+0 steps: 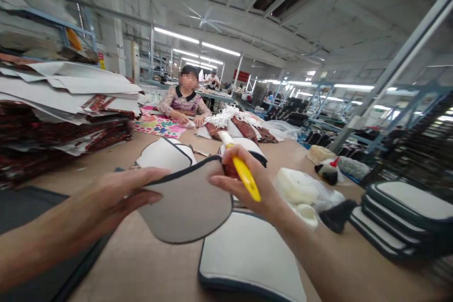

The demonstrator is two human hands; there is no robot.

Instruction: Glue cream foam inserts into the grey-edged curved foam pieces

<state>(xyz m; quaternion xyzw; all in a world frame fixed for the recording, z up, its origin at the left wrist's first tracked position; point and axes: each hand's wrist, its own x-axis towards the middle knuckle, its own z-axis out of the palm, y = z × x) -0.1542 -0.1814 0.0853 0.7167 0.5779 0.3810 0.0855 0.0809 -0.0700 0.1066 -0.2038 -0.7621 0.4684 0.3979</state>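
A grey curved panel (187, 203) with dark edging is held up over the table, its near edge rounded. My left hand (141, 186) pinches its left side between thumb and fingers. At its upper right corner, my right hand (244, 174) closes on the panel and also carries a yellow-handled brush (246, 177) with pale bristles pointing away from me. Under and to the right of the panel lies a stack of white dark-edged pieces (251, 255). More white panels (163, 153) with dark edging lie just beyond my hands.
Tall stacks of white and dark-red sheets (67, 99) stand at the left. To the right are a plastic-wrapped white tub (300, 188), a bottle with red tip (329, 170), and stacked dark-edged pieces (406, 217). A co-worker (187, 99) sits across the table beside white strips (230, 115).
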